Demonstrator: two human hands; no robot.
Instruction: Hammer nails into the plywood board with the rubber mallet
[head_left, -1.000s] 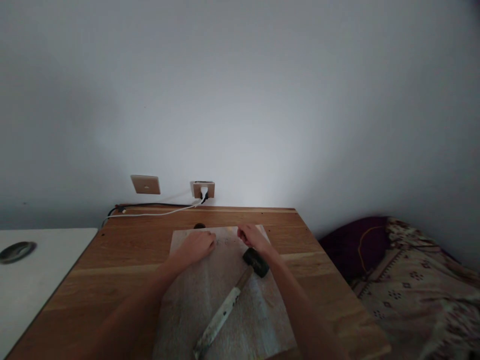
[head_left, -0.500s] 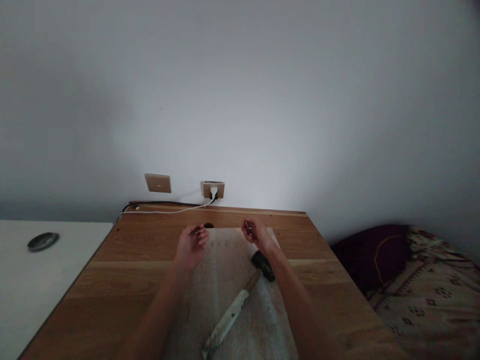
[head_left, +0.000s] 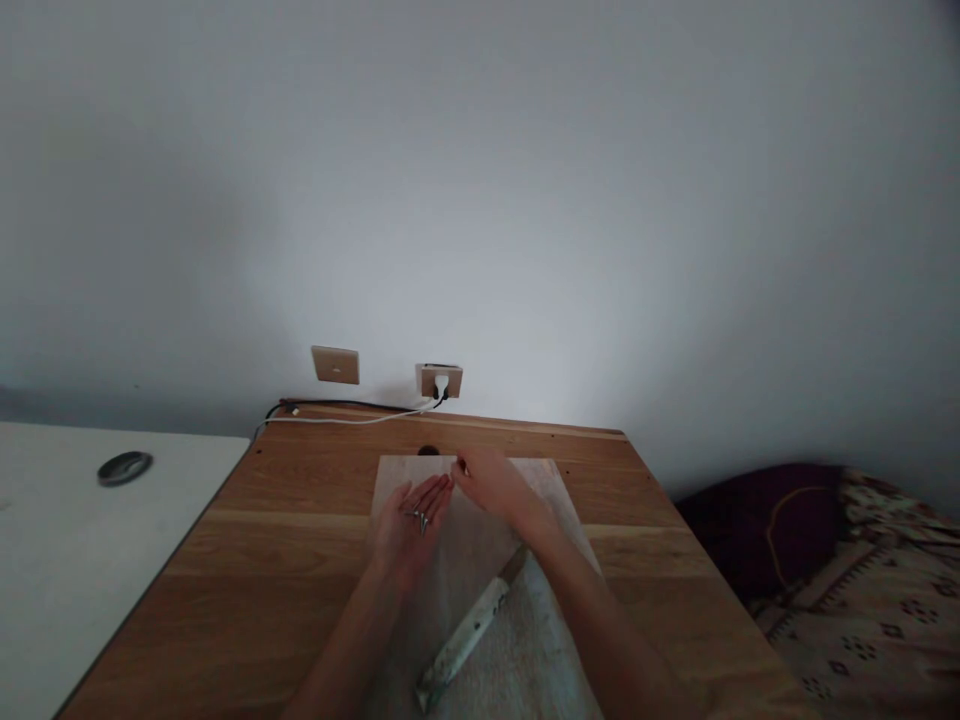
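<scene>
My left hand is turned palm up over the board, its fingers stretched out and a few small shiny metal nails resting on them. My right hand is closed in a pinch beside the left fingertips; what it pinches, if anything, is hidden. Both hands are above a pale wooden board on the table. On the board lies a hammer, its worn, whitish handle pointing towards me. The right forearm covers the hammer's head.
The board rests on a brown wooden table against the wall. Cables run along the back edge to a wall socket. At left is a white surface with a dark oval dish. Patterned bedding is at right.
My right hand has moved left to meet the left fingertips. My left hand has opened out, showing the nails. The view has shifted slightly, and the hammer's head is now covered.
</scene>
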